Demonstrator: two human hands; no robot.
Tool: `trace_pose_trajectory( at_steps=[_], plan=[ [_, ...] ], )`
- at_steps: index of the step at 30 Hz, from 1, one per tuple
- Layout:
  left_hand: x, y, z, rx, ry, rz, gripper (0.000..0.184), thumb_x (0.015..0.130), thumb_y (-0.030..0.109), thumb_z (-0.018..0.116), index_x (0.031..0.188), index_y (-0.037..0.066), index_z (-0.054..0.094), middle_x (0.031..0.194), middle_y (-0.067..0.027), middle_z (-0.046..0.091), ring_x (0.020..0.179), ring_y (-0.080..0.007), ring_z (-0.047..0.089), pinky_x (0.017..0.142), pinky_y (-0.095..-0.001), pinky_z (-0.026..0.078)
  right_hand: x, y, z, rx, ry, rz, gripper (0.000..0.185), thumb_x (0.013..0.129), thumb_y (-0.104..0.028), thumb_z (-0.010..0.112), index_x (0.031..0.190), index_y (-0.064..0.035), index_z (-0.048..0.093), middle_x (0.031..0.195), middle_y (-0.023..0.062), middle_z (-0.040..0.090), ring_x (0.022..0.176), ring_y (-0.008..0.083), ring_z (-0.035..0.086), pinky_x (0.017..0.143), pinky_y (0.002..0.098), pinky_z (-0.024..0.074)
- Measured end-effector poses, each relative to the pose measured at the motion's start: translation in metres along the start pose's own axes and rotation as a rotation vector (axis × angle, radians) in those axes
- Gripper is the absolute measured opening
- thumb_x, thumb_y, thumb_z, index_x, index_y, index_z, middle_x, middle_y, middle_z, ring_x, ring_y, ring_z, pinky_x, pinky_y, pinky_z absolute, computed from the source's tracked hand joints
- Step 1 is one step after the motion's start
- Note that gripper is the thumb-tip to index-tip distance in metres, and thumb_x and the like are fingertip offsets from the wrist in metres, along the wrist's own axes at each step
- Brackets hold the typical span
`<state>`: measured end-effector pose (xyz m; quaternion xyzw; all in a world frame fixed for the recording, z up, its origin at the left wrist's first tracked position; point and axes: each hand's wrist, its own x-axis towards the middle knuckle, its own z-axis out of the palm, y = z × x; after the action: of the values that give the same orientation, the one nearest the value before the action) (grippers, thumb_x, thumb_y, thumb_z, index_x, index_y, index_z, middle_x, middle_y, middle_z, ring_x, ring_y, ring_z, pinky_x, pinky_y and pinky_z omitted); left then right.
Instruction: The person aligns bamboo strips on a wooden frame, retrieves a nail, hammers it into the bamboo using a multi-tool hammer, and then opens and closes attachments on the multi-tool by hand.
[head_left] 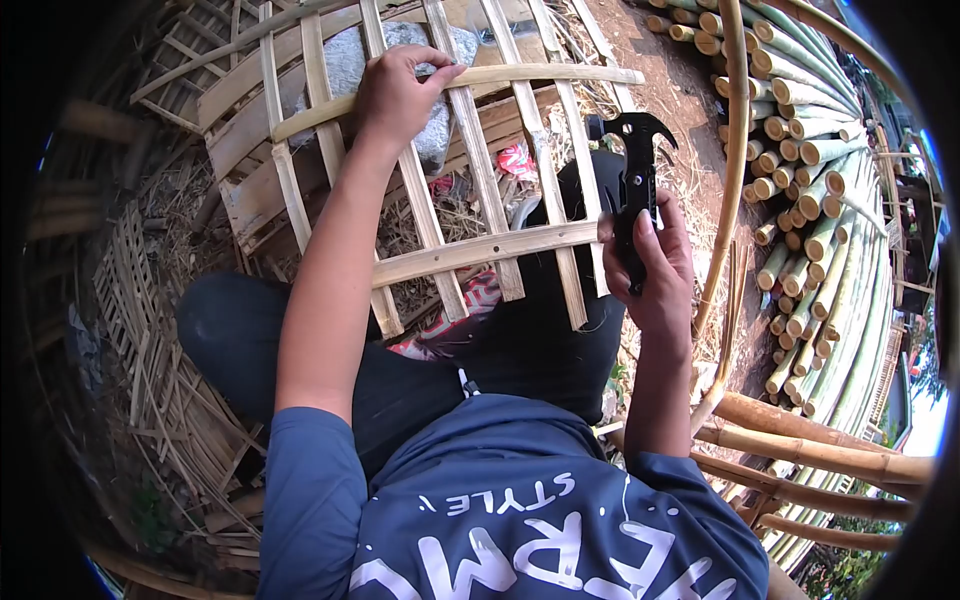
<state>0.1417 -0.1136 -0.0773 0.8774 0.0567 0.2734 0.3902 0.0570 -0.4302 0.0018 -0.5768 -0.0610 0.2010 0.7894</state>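
Observation:
A lattice of flat bamboo slats (pixel 480 165) leans in front of me, its lower end above my lap. My left hand (pixel 395 95) rests at its upper crosspiece (pixel 560 72), thumb and index finger pinched where a lengthwise slat crosses. What the pinch holds, if anything, is too small to make out. My right hand (pixel 660 260) grips a black multi-tool hammer (pixel 636 165) upright by its handle, its curved claw pointing right. The tool is just right of the lattice, near the end of the lower crosspiece (pixel 490 250), which has small dark nail spots.
A grey stone block (pixel 345 75) lies beneath the lattice's upper part, beside wooden boards (pixel 245 150). Cut bamboo poles (pixel 815 200) are stacked at right, with a bent pole (pixel 735 130) before them. Bamboo strips (pixel 190 420) litter the left ground. More poles (pixel 820 450) lie lower right.

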Motion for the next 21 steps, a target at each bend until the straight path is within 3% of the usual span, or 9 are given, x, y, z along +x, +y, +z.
trace_pose_trajectory(
  at_steps=[2,5,9,13,14,17,18,21],
  plan=[
    [0.000,0.002,-0.001,-0.018,-0.020,-0.038,0.024,0.080,0.034,0.080,0.086,0.010,0.077,0.093,-0.0116,0.073,0.085,-0.0311,0.070,0.074,-0.0397,0.055,0.001,-0.001,-0.001,-0.060,-0.032,0.040,0.028,0.104,-0.021,0.052,0.126,-0.0055,0.046,0.083,0.0053,0.060,0.052,0.0039,0.048,0.042,0.0193,0.0376],
    [-0.001,0.005,-0.001,0.020,0.026,0.020,0.021,0.082,0.025,0.080,0.089,0.005,0.076,0.086,-0.0094,0.075,0.079,-0.0208,0.072,0.074,-0.0322,0.054,0.005,-0.005,0.011,-0.283,0.002,0.046,0.035,0.104,-0.021,0.053,0.133,-0.0048,0.044,0.084,0.0041,0.060,0.052,0.0028,0.047,0.043,0.0186,0.0362],
    [-0.001,0.008,-0.003,0.024,0.004,0.013,0.020,0.081,0.024,0.080,0.089,0.006,0.076,0.090,-0.0102,0.075,0.084,-0.0234,0.072,0.077,-0.0337,0.054,0.025,-0.007,0.023,-0.600,0.000,-0.113,0.038,0.102,-0.015,0.055,0.137,-0.0024,0.045,0.084,0.0022,0.062,0.055,0.0054,0.048,0.051,0.0220,0.0378],
    [-0.001,0.008,-0.004,0.001,0.012,0.020,0.019,0.080,0.024,0.080,0.086,0.007,0.076,0.091,-0.0106,0.074,0.085,-0.0264,0.071,0.077,-0.0359,0.054,0.054,-0.026,0.039,-0.918,-0.097,-0.237,0.041,0.099,-0.012,0.059,0.135,0.0010,0.046,0.075,0.0101,0.064,0.060,0.0105,0.055,0.056,0.0283,0.0442],
    [-0.001,0.007,-0.003,-0.015,0.027,0.039,0.019,0.080,0.026,0.081,0.084,0.008,0.076,0.089,-0.0105,0.073,0.083,-0.0277,0.070,0.076,-0.0374,0.054,0.060,-0.031,0.044,-0.983,-0.097,-0.263,0.042,0.098,-0.011,0.060,0.135,0.0017,0.046,0.075,0.0159,0.066,0.064,0.0178,0.064,0.061,0.0329,0.0497],
    [-0.001,0.008,-0.002,-0.027,0.053,0.082,0.018,0.079,0.025,0.080,0.080,0.008,0.075,0.085,-0.0092,0.072,0.079,-0.0284,0.069,0.076,-0.0391,0.053,0.078,-0.034,0.054,-1.046,-0.094,-0.528,0.041,0.097,-0.011,0.060,0.134,0.0009,0.046,0.079,0.0180,0.069,0.070,0.0259,0.071,0.066,0.0357,0.0529],
    [-0.001,0.010,-0.003,-0.024,0.051,0.088,0.017,0.079,0.024,0.080,0.079,0.008,0.075,0.084,-0.0090,0.072,0.079,-0.0283,0.069,0.077,-0.0391,0.053,0.083,-0.034,0.056,-1.024,-0.090,-0.515,0.041,0.097,-0.011,0.060,0.134,0.0007,0.046,0.083,0.0194,0.071,0.076,0.0305,0.073,0.069,0.0378,0.0544],
    [-0.001,0.011,-0.004,-0.023,0.058,0.103,0.016,0.079,0.024,0.079,0.078,0.008,0.074,0.083,-0.0083,0.072,0.078,-0.0283,0.068,0.079,-0.0401,0.051,0.089,-0.033,0.059,-1.023,-0.085,-0.541,0.041,0.097,-0.011,0.061,0.134,0.0006,0.046,0.083,0.0197,0.070,0.075,0.0310,0.072,0.068,0.0380,0.0542]
  ],
)
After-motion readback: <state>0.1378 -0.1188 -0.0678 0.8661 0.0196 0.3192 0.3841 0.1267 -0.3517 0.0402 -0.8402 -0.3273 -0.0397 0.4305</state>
